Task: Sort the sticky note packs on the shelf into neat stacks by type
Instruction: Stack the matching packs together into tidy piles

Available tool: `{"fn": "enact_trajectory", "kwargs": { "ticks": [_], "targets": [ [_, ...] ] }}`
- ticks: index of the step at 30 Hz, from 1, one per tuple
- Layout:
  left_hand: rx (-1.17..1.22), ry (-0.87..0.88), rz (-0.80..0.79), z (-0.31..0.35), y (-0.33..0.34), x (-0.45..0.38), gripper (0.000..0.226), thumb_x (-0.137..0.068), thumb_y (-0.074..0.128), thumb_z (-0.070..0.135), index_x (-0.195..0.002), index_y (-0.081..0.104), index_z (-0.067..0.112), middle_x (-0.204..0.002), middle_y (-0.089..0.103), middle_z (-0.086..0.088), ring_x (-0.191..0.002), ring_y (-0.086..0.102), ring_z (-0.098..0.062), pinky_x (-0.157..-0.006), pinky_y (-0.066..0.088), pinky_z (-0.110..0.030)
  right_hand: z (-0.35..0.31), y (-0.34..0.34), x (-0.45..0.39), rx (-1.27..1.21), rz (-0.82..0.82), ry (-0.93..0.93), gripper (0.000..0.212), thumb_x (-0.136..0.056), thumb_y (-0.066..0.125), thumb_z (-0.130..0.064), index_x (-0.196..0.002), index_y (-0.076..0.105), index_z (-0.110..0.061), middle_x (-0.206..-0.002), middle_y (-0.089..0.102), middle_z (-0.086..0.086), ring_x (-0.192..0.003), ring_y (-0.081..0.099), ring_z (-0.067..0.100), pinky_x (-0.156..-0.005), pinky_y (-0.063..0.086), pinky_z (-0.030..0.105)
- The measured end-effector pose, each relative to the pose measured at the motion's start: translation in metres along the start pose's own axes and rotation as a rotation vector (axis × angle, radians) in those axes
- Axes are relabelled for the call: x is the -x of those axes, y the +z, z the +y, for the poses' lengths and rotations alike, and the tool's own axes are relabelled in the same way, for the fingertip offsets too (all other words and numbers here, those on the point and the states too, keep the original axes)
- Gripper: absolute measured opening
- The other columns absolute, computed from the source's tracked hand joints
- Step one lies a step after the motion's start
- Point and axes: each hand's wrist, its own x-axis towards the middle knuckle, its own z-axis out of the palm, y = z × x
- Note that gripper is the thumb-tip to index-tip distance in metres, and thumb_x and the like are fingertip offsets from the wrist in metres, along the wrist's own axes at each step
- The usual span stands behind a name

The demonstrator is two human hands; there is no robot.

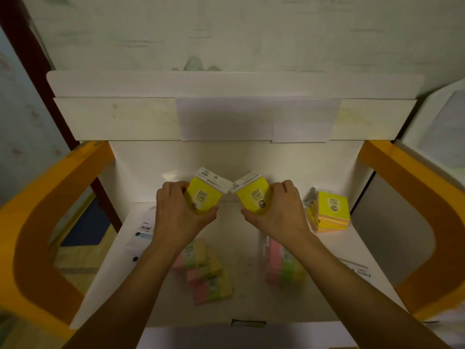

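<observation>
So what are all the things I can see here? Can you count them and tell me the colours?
yellow pack in the left hand: 1, bright yellow with a white header, held up at centre
yellow pack in the right hand: 1, bright yellow with a white header, held up at centre
yellow stack: 1 pile, yellow and orange, back right of shelf
pastel packs: several, pink, green and yellow, loose at front left
pastel pile: 1, pink, green and yellow, front right
white packs: count unclear, left edge
shelf: 1, white, orange side frames
left hand: 1, grips a pack
right hand: 1, grips a pack
</observation>
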Motion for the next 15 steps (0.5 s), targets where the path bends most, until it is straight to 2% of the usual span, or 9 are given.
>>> {"fn": "enact_trajectory", "kwargs": {
  "ticks": [6, 11, 13, 15],
  "targets": [
    [-0.009, -0.025, -0.023, -0.001, 0.006, -0.002, 0.074, -0.060, 0.086, 0.052, -0.117, 0.054, 0.018, -0.110, 0.047, 0.004, -0.107, 0.044, -0.017, -0.086, 0.042, -0.030, 0.004, -0.006, 0.003, 0.009, -0.019, 0.021, 0.073, -0.059, 0.073, -0.066, -0.104, 0.057, -0.010, -0.103, 0.049, 0.004, -0.101, 0.048, 0.021, -0.083, 0.040, 0.029],
    [-0.022, -0.019, -0.058, 0.010, 0.022, -0.006, 0.075, -0.057, 0.085, 0.055, -0.114, 0.055, 0.016, -0.109, 0.050, 0.000, -0.105, 0.046, -0.020, -0.086, 0.046, -0.035, 0.046, -0.015, -0.001, 0.090, 0.022, 0.163, 0.077, -0.055, 0.062, -0.074, -0.092, 0.061, -0.007, -0.092, 0.054, 0.008, -0.094, 0.052, 0.026, -0.082, 0.046, 0.036],
    [-0.024, 0.001, -0.057, 0.016, 0.029, -0.008, 0.077, -0.057, 0.086, 0.055, -0.114, 0.055, 0.014, -0.110, 0.052, -0.003, -0.104, 0.046, -0.023, -0.086, 0.045, -0.037, 0.069, -0.025, -0.003, 0.110, 0.058, 0.220, 0.078, -0.058, 0.062, -0.075, -0.089, 0.061, -0.003, -0.089, 0.055, 0.011, -0.092, 0.054, 0.030, -0.081, 0.047, 0.040],
    [-0.025, 0.018, -0.057, 0.022, 0.037, -0.008, 0.078, -0.058, 0.086, 0.054, -0.114, 0.053, 0.011, -0.110, 0.052, -0.005, -0.104, 0.046, -0.025, -0.086, 0.043, -0.036, 0.093, -0.037, -0.010, 0.144, 0.060, 0.322, 0.080, -0.064, 0.065, -0.073, -0.093, 0.062, 0.001, -0.092, 0.058, 0.017, -0.097, 0.054, 0.035, -0.085, 0.048, 0.042]
  ]
}}
